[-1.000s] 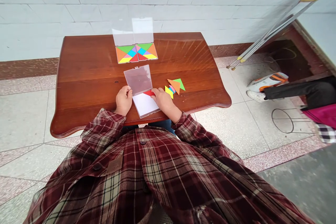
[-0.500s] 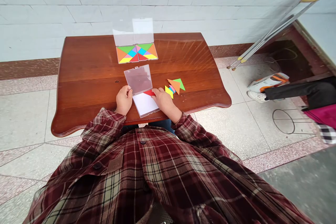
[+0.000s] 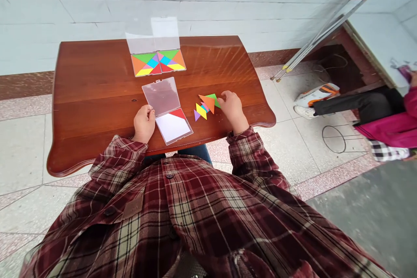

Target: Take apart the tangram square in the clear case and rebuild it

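Loosely curled, the right hand (image 3: 232, 105) grip holds nothing; its fingertips touch the green triangle (image 3: 215, 99). From the grip, the loose pieces (image 3: 202, 108) run diagonally left and nearer, toward the open case (image 3: 172, 128). The left hand (image 3: 143, 122) meets the case's far edge on the tabletop (image 3: 97, 95); its grip is unclear.

table (image 3: 97, 108) | open case (image 3: 172, 128) | loose pieces (image 3: 205, 106) | two filled cases (image 3: 158, 61)

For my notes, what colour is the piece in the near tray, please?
Red piece, head view.
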{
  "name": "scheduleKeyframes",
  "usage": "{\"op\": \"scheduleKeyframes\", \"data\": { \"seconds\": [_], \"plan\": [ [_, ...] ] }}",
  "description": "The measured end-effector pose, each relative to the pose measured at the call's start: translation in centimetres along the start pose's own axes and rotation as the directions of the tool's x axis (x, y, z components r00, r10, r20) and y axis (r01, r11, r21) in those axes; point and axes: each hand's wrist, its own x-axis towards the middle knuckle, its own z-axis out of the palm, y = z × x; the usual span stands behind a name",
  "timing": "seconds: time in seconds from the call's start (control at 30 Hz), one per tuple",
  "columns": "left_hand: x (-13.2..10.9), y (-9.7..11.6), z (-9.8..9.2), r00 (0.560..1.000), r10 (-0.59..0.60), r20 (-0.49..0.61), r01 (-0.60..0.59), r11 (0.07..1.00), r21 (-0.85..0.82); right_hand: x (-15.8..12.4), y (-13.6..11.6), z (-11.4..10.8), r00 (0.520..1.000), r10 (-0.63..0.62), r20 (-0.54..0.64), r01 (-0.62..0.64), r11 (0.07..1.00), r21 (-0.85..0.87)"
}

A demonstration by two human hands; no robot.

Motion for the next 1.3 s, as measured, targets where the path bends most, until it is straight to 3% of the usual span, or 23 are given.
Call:
{"op": "scheduleKeyframes", "data": {
  "seconds": [0.1, 0.27, 0.47, 0.67, 0.8, 0.87, 0.97, 1.03, 1.1, 1.3],
  "plan": [
    [0.1, -0.2, 0.1, 1.0, 0.008, -0.014, -0.008, 1.0, 0.008, 0.8, 0.6, 0.4, 0.996, 0.011, 0.089, -0.014, 0.999, 0.033],
    [0.1, -0.3, 0.0, 1.0, 0.011, -0.007, -0.011, 1.0, 0.013, 0.6, -1.4, 1.0, 0.986, -0.033, 0.162, 0.031, 0.999, 0.013],
    [0.2, 0.1, 0.0, 1.0, -0.014, 0.001, 0.014, 1.0, 0.011, 1.6, -2.4, 0.5, 0.958, 0.04, 0.282, -0.055, 0.997, 0.045],
    [0.0, 0.3, 0.0, 1.0, 0.002, -0.004, -0.002, 1.0, 0.014, 1.8, -1.1, 1.1, 0.984, 0.028, 0.175, -0.065, 0.976, 0.206],
    [-0.1, 0.2, 0.2, 1.0, 0.003, -0.002, -0.003, 1.0, 0.009, 0.0, -1.9, -0.3, 0.987, -0.153, 0.055, 0.134, 0.957, 0.258],
    [-0.1, 0.1, 0.2, 1.0, 0.01, -0.002, -0.01, 1.0, 0.007, -1.8, -3.4, -1.5, 0.952, -0.302, 0.049, 0.281, 0.927, 0.25],
    [0.0, 0.0, 0.4, 1.0, 0.02, -0.006, -0.02, 1.0, -0.006, -4.8, -6.3, -2.4, 0.836, -0.535, 0.122, 0.496, 0.832, 0.248],
    [0.0, -0.1, 0.5, 1.0, 0.019, -0.003, -0.019, 1.0, -0.009, -6.6, -7.9, -2.0, 0.74, -0.645, 0.189, 0.603, 0.761, 0.239],
    [0.0, -0.1, 0.5, 1.0, 0.016, -0.005, -0.016, 1.0, -0.006, -7.9, -8.9, -0.8, 0.675, -0.698, 0.238, 0.669, 0.716, 0.2],
    [-0.3, 0.5, 0.1, 1.0, 0.004, -0.002, -0.004, 1.0, 0.014, -9.4, -9.3, 1.6, 0.634, -0.725, 0.271, 0.733, 0.674, 0.09]
  ]
}}
